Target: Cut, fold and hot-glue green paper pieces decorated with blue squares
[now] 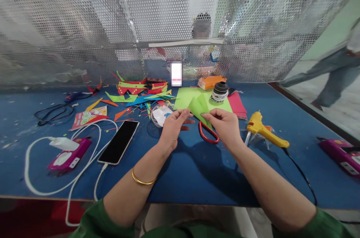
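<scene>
Near the middle of the blue table, a folded or curled piece of light green paper (199,106) is held up. My right hand (226,123) pinches its lower edge between thumb and fingers. My left hand (176,127) is at the paper's left side, thumb and forefinger pressed together, other fingers stretched out; whatever is between the fingertips is too small to make out. Red-handled scissors (208,138) lie just below the paper, between the hands. Behind are flat green sheets (182,97) with a black and white spool-like object (219,91) on them.
A yellow glue gun (264,130) stands at right, its cord running forward. At left lie a phone (119,142), white cable and purple power strip (70,155). Paper scraps (149,99) and red-green paper glasses (131,88) lie behind. A perforated metal screen (168,12) borders the back.
</scene>
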Demonstrator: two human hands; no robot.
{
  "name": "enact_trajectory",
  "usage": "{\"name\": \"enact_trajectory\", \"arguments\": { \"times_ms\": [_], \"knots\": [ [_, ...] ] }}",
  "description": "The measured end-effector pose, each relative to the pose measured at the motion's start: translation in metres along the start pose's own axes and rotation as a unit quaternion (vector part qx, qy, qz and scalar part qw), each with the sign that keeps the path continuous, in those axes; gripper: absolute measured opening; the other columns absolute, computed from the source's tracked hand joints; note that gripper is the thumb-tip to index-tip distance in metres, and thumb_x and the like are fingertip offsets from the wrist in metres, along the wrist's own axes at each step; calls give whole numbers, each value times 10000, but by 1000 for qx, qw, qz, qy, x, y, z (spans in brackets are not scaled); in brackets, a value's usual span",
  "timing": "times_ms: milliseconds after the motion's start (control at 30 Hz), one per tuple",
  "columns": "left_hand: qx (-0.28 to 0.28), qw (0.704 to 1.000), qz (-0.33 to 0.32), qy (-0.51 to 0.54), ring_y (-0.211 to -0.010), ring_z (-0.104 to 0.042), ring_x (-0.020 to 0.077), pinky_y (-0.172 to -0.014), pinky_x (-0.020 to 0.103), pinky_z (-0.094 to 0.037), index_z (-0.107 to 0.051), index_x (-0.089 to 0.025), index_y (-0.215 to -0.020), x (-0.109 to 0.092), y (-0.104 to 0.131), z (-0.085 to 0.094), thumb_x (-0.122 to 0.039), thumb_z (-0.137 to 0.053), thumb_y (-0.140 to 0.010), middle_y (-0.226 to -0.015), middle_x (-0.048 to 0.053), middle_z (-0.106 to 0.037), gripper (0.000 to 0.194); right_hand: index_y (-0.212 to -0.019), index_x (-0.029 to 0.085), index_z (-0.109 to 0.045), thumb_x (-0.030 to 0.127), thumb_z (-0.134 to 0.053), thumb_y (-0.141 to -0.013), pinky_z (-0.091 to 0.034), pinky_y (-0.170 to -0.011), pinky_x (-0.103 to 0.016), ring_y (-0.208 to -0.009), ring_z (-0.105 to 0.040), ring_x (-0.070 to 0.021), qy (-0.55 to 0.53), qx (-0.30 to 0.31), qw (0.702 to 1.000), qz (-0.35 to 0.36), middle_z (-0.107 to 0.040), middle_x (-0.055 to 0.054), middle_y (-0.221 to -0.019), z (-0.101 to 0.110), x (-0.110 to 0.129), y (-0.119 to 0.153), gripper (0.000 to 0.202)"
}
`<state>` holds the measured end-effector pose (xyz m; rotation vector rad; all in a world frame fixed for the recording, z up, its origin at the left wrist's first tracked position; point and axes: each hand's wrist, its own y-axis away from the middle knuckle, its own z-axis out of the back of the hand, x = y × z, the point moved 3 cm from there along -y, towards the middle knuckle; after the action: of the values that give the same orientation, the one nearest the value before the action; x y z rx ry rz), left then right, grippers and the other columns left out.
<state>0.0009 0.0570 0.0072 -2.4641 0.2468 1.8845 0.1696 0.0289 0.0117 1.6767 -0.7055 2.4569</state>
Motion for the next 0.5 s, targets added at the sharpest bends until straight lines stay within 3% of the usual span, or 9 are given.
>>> {"name": "enact_trajectory", "arguments": {
  "times_ms": [167, 333, 500],
  "knots": [
    [66, 996, 21, 54, -859, -731, 241, -600, 270, -564, -724, -161, -935, 3, 5, -8, -588, -829, -658, -1005, 100, -754, 519, -606, 212, -645, 395, -708, -744, -350, -612, -281, -621, -496, -144, 56, -8, 997, 46, -605, 0, -649, -3, 8, 10, 237],
    [22, 996, 54, 63, -811, -719, 212, -578, 264, -566, -740, -143, -906, 8, 4, -5, -405, -876, -644, -1010, 107, -762, 394, -615, 218, -684, 366, -722, -741, -330, -638, -292, -641, -501, -142, 42, 36, 997, 52, -622, 2, -690, -11, 9, 15, 198],
    [-26, 993, 64, 90, -752, -709, 200, -578, 273, -571, -750, -157, -909, 9, 2, -3, -261, -847, -630, -908, 68, -775, 313, -512, 198, -569, 512, -747, -719, -301, -545, -275, -545, -380, -111, -49, 39, 998, -22, -443, 41, -514, -13, -1, 10, 416]
  ]
}}
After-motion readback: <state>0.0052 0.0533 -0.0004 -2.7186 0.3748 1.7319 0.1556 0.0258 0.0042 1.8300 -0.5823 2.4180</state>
